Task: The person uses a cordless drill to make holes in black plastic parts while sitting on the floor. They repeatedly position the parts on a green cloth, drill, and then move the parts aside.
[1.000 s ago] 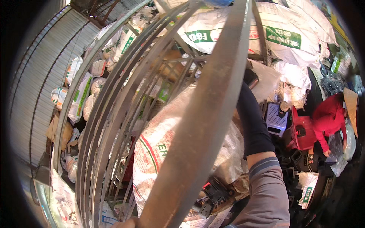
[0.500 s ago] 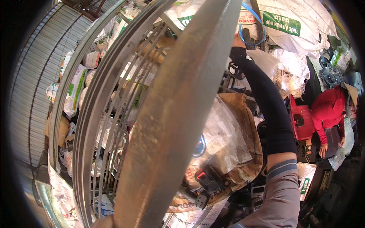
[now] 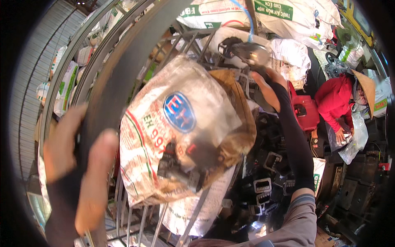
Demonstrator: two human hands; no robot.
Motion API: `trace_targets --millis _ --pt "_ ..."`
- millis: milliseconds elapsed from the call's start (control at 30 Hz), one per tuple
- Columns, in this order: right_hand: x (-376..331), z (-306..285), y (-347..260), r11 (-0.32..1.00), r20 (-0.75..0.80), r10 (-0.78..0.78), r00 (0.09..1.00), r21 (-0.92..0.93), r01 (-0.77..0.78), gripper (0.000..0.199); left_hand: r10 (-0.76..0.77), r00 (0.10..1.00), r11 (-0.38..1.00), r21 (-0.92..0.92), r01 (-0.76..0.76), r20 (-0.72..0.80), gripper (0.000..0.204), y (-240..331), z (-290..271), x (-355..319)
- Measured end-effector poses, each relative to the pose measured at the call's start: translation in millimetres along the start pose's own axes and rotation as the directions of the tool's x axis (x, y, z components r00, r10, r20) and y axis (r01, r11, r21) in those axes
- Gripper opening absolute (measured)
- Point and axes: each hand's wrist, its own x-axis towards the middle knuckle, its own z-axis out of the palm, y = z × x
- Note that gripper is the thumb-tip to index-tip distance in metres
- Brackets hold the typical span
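My left hand [image 3: 84,168], smeared by motion, closes round a long, wide metal bar [image 3: 113,78] that slants up and away, thumb on its right side. Further off to the right, my right hand [image 3: 269,88] is wrapped round what looks like a dark cordless power tool [image 3: 249,53]; its shape is blurred, and its grip is partly hidden by the fingers. Between the hands lies a white and brown woven sack [image 3: 154,103] with a blue oval mark. Dark battery-like blocks [image 3: 181,168] rest on its near part.
Curved metal rails [image 3: 68,78] rise on the left, with a barred frame [image 3: 142,220] beneath the sack. A blue hose [image 3: 249,20] hangs at the top. A person in red [image 3: 335,96] sits at right by a red plastic chair [image 3: 303,109]. Dark metal parts [image 3: 263,185] lie below.
The metal bar has swung left, uncovering the sack, and my left hand has come into fuller view. My right hand now appears lower, and the tool in it shows more.
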Motion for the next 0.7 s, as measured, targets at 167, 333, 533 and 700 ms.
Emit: trace_targets --millis 167,333,533,700 --pt "-170.0 -41.3 -29.5 0.963 -0.038 0.133 0.990 0.240 -0.120 0.032 -0.082 0.974 0.996 -0.039 0.075 -0.213 0.065 -6.6 14.0 1.5" --pt "-328.1 -53.2 -68.4 0.737 0.318 0.319 0.893 0.510 -0.444 0.014 0.115 0.985 0.963 0.259 -0.078 -0.129 0.062 -5.9 6.0 14.2" --pt "-519.4 -90.7 -73.2 0.553 0.259 0.612 0.747 0.535 -0.639 0.009 0.561 0.617 0.797 0.561 -0.223 -0.552 0.035 38.0 52.7 33.3" --pt "-664.5 -135.8 -115.6 0.719 0.008 0.558 0.830 0.494 -0.489 0.008 0.177 0.896 0.961 -0.123 -0.246 -0.408 0.036 70.4 172.3 -3.8"
